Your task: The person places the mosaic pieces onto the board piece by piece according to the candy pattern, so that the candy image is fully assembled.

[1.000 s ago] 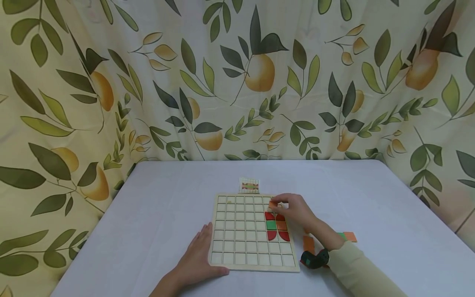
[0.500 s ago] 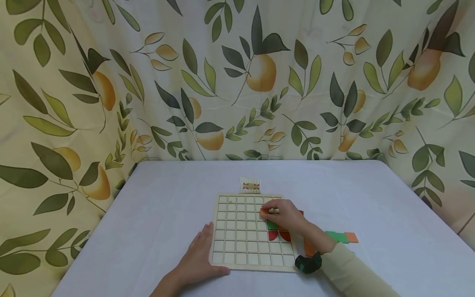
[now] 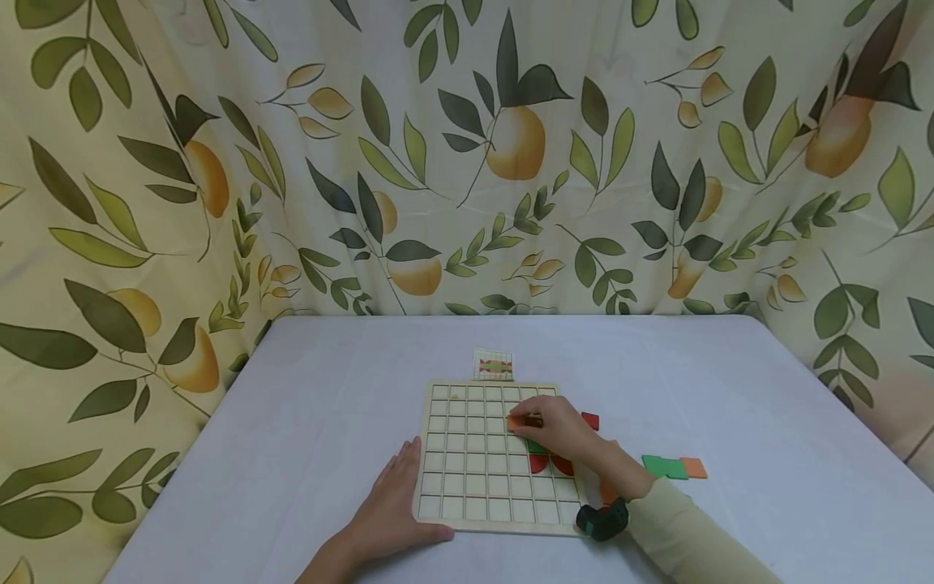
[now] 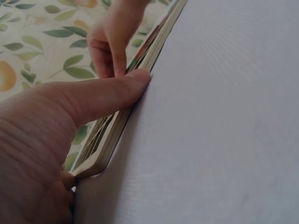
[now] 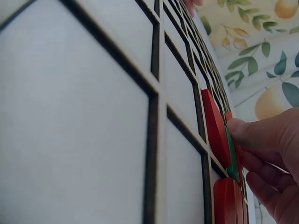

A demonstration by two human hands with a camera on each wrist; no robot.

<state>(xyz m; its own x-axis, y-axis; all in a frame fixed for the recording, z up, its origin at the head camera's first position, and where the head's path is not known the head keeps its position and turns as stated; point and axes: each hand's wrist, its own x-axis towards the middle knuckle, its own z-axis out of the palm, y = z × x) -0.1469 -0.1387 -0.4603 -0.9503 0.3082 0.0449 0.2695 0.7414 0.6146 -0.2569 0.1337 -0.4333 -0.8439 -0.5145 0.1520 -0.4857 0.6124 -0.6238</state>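
Observation:
A square wooden grid board (image 3: 503, 527) lies flat on the white table. My left hand (image 3: 390, 507) rests against its near left corner, fingers straight along the left side and thumb on the front edge. Over the right part of the grid, my right hand (image 3: 558, 426) pinches an orange tile (image 3: 514, 422) between thumb and fingers, low over a cell. Under and beside that hand sit a green tile (image 3: 536, 447) and red rounded tiles (image 3: 538, 463) in cells; the hand hides other cells. The right wrist view shows a red tile (image 5: 216, 128) and green tile (image 5: 232, 156) close to the fingertips.
A small pattern card (image 3: 494, 365) lies behind the board. To the right are green tiles (image 3: 664, 467), an orange tile (image 3: 694, 468), a red tile (image 3: 593, 421) and more orange pieces (image 3: 609, 491) partly behind the right wrist. A patterned curtain (image 3: 467, 162) hangs beyond the table.
My right hand has moved left and slightly nearer with the orange tile, from the board's upper right cells. Loose red and green tiles at the right have come into view. The left hand stays.

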